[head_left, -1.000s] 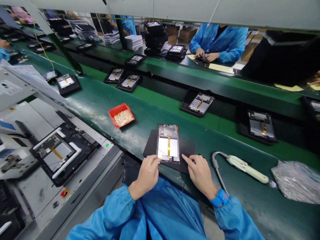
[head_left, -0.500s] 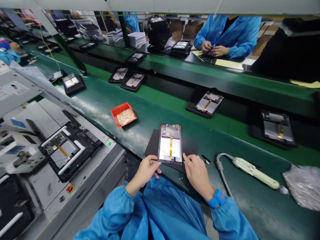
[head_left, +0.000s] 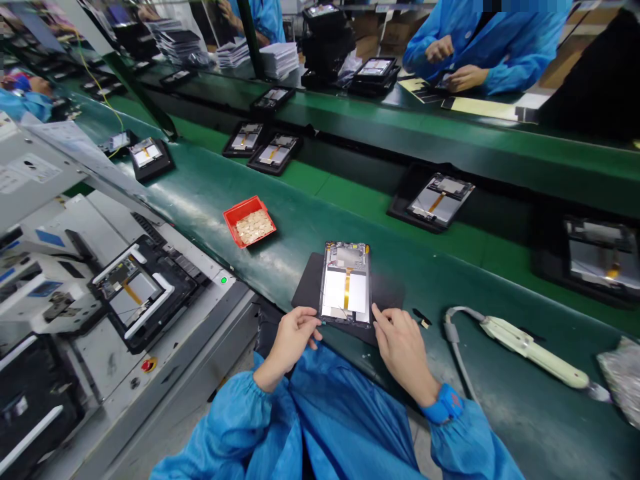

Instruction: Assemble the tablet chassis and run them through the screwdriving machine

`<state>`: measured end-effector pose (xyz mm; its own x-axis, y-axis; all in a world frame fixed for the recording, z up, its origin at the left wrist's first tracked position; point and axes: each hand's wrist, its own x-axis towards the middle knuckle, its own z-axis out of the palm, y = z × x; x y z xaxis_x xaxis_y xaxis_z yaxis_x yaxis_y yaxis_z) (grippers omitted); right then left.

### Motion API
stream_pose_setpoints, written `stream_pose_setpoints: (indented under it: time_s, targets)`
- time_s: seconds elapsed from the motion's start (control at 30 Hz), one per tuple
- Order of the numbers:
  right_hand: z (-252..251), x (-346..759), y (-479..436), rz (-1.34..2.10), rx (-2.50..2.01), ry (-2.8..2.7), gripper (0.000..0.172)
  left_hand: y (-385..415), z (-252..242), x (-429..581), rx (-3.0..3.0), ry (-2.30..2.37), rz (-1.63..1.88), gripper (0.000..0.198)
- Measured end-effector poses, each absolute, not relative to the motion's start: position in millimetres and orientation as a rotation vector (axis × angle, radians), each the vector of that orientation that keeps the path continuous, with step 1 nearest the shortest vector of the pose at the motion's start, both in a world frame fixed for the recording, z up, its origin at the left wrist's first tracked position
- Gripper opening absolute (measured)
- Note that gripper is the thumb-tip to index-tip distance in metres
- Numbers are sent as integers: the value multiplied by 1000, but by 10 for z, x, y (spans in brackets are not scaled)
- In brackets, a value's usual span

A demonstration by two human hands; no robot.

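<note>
An opened tablet (head_left: 357,293), its circuit board, pale battery and orange ribbon cable exposed, lies on a dark flat pad (head_left: 307,283) at the bench's near edge. My left hand (head_left: 295,333) is at the tablet's lower left corner, thumb and index finger pinched together. Whatever is between those fingertips is too small to name. Against the tablet's right edge rests the index finger of my right hand (head_left: 403,343), the other fingers loosely bent over the pad and bench. That hand grips nothing.
Left of the tablet sits a red bin (head_left: 250,223) of small beige pieces. A pale electric screwdriver (head_left: 535,350) with a cable lies right. More opened tablets (head_left: 440,200) lie on the green conveyor. A grey machine (head_left: 150,313) stands left. Across the line, a co-worker (head_left: 480,53) handles something small.
The camera view has shifted slightly, moving the scene in the picture. Both my hands keep their places at the tablet. The co-worker opposite has lifted one hand away from the other.
</note>
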<state>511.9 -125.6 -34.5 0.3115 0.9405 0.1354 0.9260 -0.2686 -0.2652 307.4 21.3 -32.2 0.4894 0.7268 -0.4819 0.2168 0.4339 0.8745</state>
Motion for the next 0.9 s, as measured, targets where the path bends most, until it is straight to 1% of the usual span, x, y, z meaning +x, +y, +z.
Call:
stream_pose_setpoints:
  time_s: [0.1,0.17,0.27,0.37,0.43,0.6,0.9]
  targets:
    - [-272,5091,-1232,25,-2280,-1663,34,205,-352,3080,1103,1044,414,33]
    - [-201,5043,-1183,12,-2238,-1627,28,204,-388,3084,1137,1043,418,31]
    - [-122,4953,-1043,158,-2081,-1650,17,203,-442,3081,1150,1039,416,29]
    - [-132,4900,-879,346,-1988,-1735,13,189,-457,3076,1140,1031,417,28]
    - [-173,4899,-804,408,-1986,-1762,12,172,-444,3078,1120,1017,421,28]
    - [-237,4930,-773,446,-1997,-1778,16,148,-406,3102,980,981,455,30]
    - [-167,4939,-764,460,-1971,-1799,26,165,-455,3103,888,958,462,30]
